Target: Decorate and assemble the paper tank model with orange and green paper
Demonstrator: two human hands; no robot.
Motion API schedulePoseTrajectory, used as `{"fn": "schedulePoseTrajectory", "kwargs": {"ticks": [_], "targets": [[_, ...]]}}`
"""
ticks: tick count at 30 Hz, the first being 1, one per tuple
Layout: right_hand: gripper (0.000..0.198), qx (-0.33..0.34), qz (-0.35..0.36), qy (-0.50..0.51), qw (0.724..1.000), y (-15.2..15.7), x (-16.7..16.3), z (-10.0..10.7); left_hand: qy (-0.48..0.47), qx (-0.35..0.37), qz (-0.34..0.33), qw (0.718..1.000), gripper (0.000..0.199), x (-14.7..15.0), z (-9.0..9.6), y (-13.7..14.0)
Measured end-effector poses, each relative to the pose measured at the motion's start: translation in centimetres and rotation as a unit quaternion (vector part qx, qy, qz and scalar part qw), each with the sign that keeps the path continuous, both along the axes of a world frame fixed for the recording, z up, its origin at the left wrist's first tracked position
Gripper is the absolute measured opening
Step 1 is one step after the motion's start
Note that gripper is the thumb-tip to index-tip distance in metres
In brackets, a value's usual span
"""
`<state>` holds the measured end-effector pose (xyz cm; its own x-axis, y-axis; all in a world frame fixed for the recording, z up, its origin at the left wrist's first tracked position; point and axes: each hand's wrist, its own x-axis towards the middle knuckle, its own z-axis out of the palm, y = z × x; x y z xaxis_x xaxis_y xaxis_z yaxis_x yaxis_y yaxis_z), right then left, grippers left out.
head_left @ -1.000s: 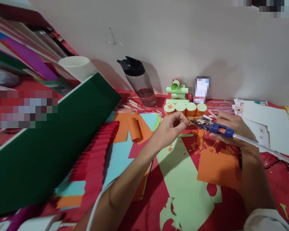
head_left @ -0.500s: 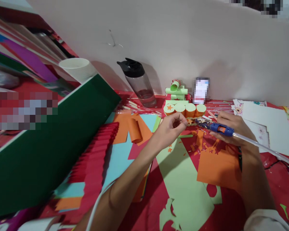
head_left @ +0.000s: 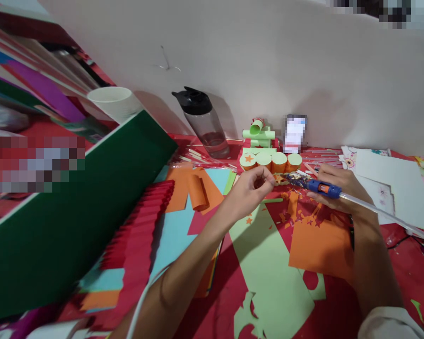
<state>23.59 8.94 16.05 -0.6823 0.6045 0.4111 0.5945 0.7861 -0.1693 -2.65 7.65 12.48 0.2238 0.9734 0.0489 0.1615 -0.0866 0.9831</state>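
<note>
My right hand (head_left: 339,186) is wrapped around a blue glue gun (head_left: 325,188) with a clear glue stick (head_left: 381,209) trailing from its back. The gun's dark, glue-caked nozzle points left, close to a small orange paper star (head_left: 278,179). Left of that star, my left hand (head_left: 256,186) has thumb and forefinger pinched together; whether they grip the star's edge or something tiny, I cannot tell. Just behind stand several short paper rolls (head_left: 279,162), orange-sided with pale green tops, and an orange star (head_left: 248,158) lies on the leftmost top.
Behind the rolls are a green paper-tube model (head_left: 257,134) and a phone (head_left: 295,134). A water bottle (head_left: 207,125) and white cup (head_left: 111,101) stand left, near a dark green board (head_left: 74,212). Orange card (head_left: 321,247), green paper (head_left: 268,263) and scraps cover the red table.
</note>
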Motion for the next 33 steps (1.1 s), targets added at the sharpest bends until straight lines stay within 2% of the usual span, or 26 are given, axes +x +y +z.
{"fn": "schedulePoseTrajectory", "kwargs": {"ticks": [6,14,33], "targets": [[0.032,0.02,0.003,-0.019,1.0,0.0,-0.02,0.17,0.003,0.001,0.003,1.0,0.012,0.03,-0.08,0.07],[0.038,-0.008,0.012,-0.01,1.0,-0.04,-0.23,0.18,0.007,0.004,0.003,1.0,0.013,0.02,-0.24,0.05],[0.044,-0.005,0.029,-0.023,0.999,-0.11,-0.23,0.36,0.009,0.016,0.006,1.0,0.013,-0.01,-0.29,0.14]]}}
